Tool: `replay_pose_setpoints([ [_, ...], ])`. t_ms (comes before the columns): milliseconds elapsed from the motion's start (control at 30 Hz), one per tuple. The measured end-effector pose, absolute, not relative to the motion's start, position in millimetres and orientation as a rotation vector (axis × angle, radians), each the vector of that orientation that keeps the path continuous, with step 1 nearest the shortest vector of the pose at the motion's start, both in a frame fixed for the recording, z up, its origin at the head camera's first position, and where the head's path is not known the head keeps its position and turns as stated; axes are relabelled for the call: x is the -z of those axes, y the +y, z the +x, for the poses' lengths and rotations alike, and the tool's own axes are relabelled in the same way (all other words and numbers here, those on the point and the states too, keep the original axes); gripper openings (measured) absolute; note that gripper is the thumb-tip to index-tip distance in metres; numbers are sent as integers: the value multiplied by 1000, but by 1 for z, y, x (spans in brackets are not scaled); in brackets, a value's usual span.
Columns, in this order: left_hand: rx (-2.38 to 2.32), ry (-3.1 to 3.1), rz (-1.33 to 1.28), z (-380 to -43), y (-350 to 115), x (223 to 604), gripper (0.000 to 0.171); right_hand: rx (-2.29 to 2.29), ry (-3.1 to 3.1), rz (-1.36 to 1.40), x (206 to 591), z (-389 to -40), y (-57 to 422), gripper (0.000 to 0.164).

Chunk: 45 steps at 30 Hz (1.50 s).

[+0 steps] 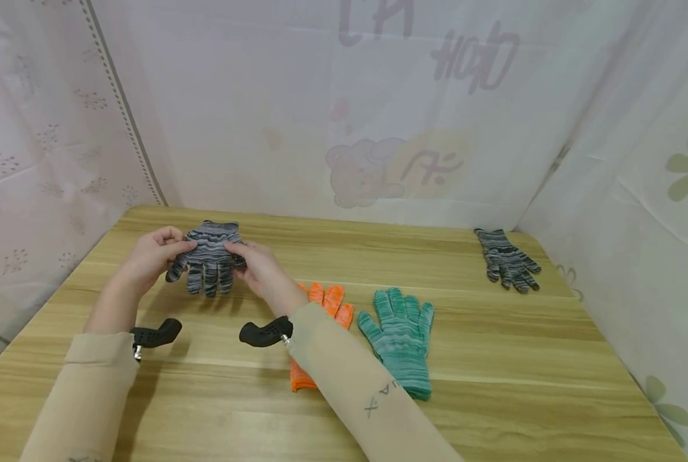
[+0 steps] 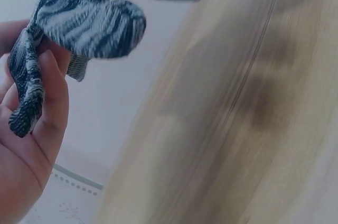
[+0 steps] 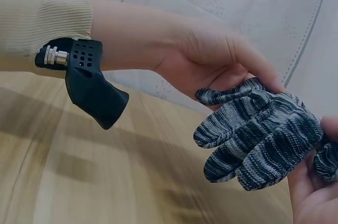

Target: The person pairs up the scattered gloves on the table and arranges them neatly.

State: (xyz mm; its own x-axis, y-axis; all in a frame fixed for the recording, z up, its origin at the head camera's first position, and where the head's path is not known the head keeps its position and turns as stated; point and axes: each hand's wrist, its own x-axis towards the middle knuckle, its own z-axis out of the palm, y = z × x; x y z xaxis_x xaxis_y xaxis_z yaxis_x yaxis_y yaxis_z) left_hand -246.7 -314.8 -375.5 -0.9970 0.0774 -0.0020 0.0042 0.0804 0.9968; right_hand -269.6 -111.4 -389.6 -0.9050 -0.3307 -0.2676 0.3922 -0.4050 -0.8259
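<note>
Grey striped glove (image 1: 211, 249): suspended above the table (image 1: 205, 410) between left hand (image 1: 152, 258) and right hand (image 1: 260, 266), each pinching one side edge; neither hand is nearer; long axis runs from the far cuff (image 1: 221, 227) down to the glove fingers (image 1: 210, 280)

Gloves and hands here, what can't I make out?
Orange glove: middle hidden behind the right sleeve, head view.
Held gray glove: cut off by the top edge, left wrist view.
Right hand: cut off by the right and bottom edges, right wrist view.
</note>
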Motion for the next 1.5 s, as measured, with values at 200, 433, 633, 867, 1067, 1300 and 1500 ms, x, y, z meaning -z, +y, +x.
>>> replay_pose_setpoints([
  [200,-2141,2227,57,-246,-313,373,43,2270,1470,6,386,-272,-105,47],
  [433,-1892,2373,61,-241,-310,364,72,2219,1530,9,383,-275,-97,57],
  [633,-1757,2399,64,-240,-308,362,65,2147,1658,-29,383,-277,-90,56],
  [867,-1751,2320,60,-240,-304,361,62,2074,1751,-108,383,-279,-81,39],
  [1067,-1734,2321,54,-239,-300,362,64,2025,1762,-203,381,-278,-75,15],
  [1300,-1642,2397,104,-236,-299,359,75,1823,1936,-338,374,-274,-66,42],
  [1500,-1566,2472,116,-235,-298,359,74,1686,2073,-497,372,-275,-57,43],
])
